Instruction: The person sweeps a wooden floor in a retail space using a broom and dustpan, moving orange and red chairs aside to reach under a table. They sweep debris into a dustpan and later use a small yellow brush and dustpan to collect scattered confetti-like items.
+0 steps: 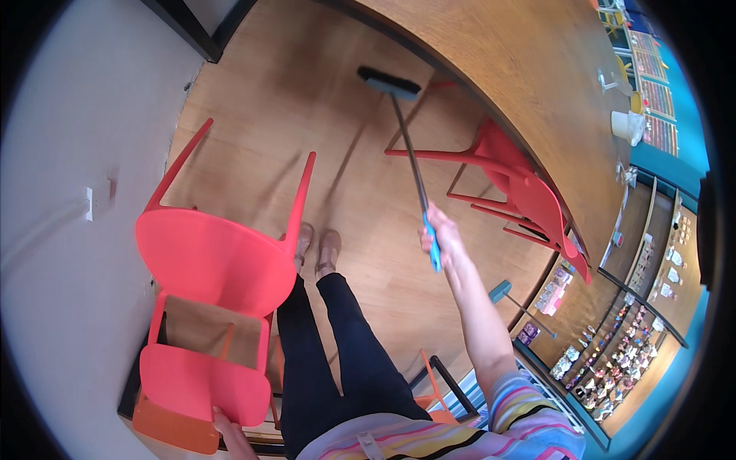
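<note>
Pale wooden floor [360,203] stretches beside a big brown table [521,57], whose long curved edge runs ahead of the person and to the right. A grey wall [69,307] stands across the floor to the left of the table. The broom [411,153] is just left of the table's edge, its dark bristles and dull blue head at the far end, slightly blurred; whether they touch the floor I cannot tell.

The person's right hand [442,230] has its fingers wrapped around the light blue grip of the broom, left of the table and nearer the person than the broom's head. A bit of the grip sticks out below the fist, and the stick slants away from it, forward and a little left.

The left hand [227,424] is well apart from the broom, on the side away from the table. It touches the edge of a red chair [218,257] that stands well left of the table; how far its fingers close I cannot tell. Another red chair [529,195] sits partly under the table, to the right of the broom's stick. Shelves [586,307] with small figures [613,372] stand beyond the table's near end, to the right.
</note>
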A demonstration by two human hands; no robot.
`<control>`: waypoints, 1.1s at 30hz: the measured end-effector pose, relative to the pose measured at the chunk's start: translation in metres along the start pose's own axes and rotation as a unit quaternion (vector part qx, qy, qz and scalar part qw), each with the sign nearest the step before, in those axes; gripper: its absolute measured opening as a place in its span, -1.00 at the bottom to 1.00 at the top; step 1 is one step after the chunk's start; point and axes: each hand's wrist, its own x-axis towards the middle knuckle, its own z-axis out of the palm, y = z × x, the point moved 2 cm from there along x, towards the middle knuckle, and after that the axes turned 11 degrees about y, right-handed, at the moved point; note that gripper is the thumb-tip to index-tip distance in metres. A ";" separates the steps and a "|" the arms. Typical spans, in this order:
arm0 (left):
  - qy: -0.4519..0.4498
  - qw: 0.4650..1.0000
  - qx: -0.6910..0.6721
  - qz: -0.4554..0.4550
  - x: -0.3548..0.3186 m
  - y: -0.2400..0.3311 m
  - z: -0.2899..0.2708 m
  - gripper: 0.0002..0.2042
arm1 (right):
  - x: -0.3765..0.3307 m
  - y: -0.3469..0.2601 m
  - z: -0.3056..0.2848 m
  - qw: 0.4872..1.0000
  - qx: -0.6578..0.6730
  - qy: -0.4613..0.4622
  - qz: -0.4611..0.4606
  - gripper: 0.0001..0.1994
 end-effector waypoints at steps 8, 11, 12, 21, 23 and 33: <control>0.032 0.999 0.030 0.018 -0.040 0.015 0.012 -0.63 | -0.061 0.024 -0.014 0.984 -0.121 0.050 -0.124 -0.57; 0.046 0.999 0.016 0.022 -0.120 0.037 0.032 -0.63 | 0.002 -0.009 0.017 0.981 -0.070 0.051 -0.176 -0.56; 0.045 0.999 0.007 0.014 -0.127 0.041 0.032 -0.63 | 0.024 -0.028 0.031 0.982 -0.046 0.045 -0.179 -0.53; 0.020 0.999 -0.001 0.049 -0.073 0.026 0.026 -0.59 | 0.065 -0.113 0.080 0.941 0.273 -0.156 0.126 -0.71; 0.034 0.998 0.013 0.051 -0.053 0.020 0.020 -0.64 | 0.038 -0.087 0.055 0.952 0.231 -0.180 0.089 -0.71; 0.022 0.997 -0.042 0.063 -0.055 0.016 0.023 -0.68 | -0.012 -0.018 0.039 0.984 -0.039 0.023 -0.171 -0.53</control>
